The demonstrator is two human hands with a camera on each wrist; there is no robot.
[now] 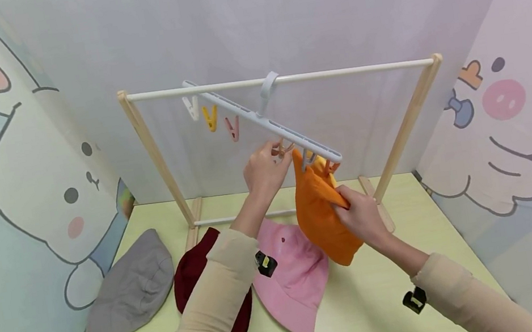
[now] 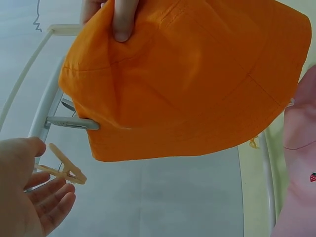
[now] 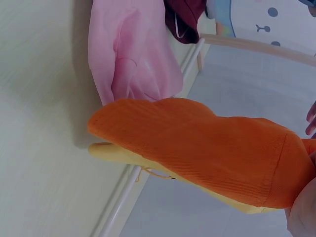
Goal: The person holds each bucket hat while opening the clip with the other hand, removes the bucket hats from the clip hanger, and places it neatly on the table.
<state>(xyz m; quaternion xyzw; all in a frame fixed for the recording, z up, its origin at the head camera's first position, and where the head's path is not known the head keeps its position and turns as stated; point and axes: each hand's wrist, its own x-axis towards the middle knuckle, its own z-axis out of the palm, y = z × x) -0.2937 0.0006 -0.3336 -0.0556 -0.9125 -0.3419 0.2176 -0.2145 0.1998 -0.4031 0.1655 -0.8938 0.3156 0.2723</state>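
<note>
My right hand (image 1: 360,214) pinches an orange bucket hat (image 1: 324,217) by its fabric, thumb on the near side. A grey clip (image 2: 74,122) is on the hat's edge, under the near end of a light blue clip hanger (image 1: 259,118). Beside it, my left hand (image 1: 266,170) is at a peach clothespin (image 2: 69,170); in the left wrist view its fingers are spread loosely around the pin, not clearly squeezing it. Behind the orange hat is a yellow hat (image 3: 113,152); an orange clip (image 1: 331,167) is at the hanger's near end.
The hanger hooks over the white bar (image 1: 360,69) of a wooden-sided rack. White, yellow and pink clips (image 1: 233,129) hang at its far half. On the table (image 1: 385,309) lie a grey hat (image 1: 132,289), a dark red hat (image 1: 191,274) and a pink hat (image 1: 290,277).
</note>
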